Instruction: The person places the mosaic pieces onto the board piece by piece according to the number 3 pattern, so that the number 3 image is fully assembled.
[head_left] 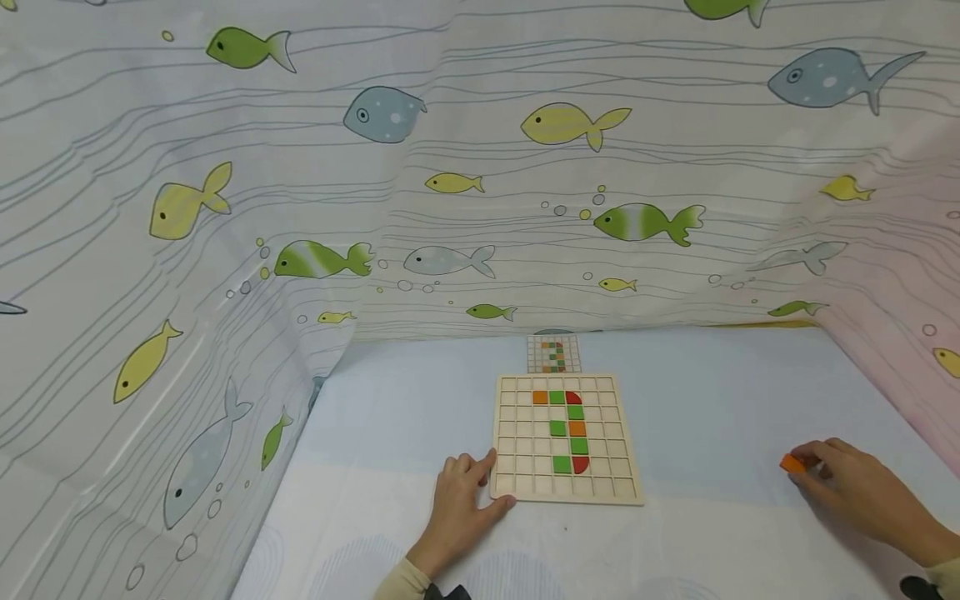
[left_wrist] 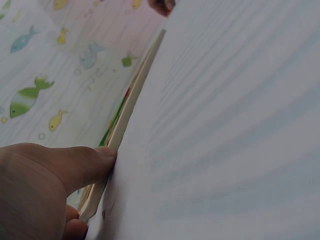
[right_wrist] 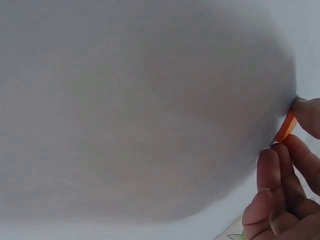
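Observation:
A square wooden grid board (head_left: 611,483) lies on the table, with orange, green and red tiles laid in its cells. The red ones at its upper and lower right have a rounded side. My left hand (head_left: 460,508) holds the board's near left corner, thumb on the front edge and fingers at the left side. In the left wrist view the thumb (left_wrist: 85,162) presses against the board's edge (left_wrist: 135,100). Well off to the right, my right hand (head_left: 862,492) pinches an orange tile (head_left: 792,463) between thumb and fingers; the right wrist view shows the tile (right_wrist: 286,127) edge-on, close to the tabletop.
Behind the board, a small pattern card (head_left: 533,358) shows a grid with similar coloured squares. A pale blue and white cloth (head_left: 705,400) covers the table. Fish-printed curtain (head_left: 480,225) closes off the back and both sides.

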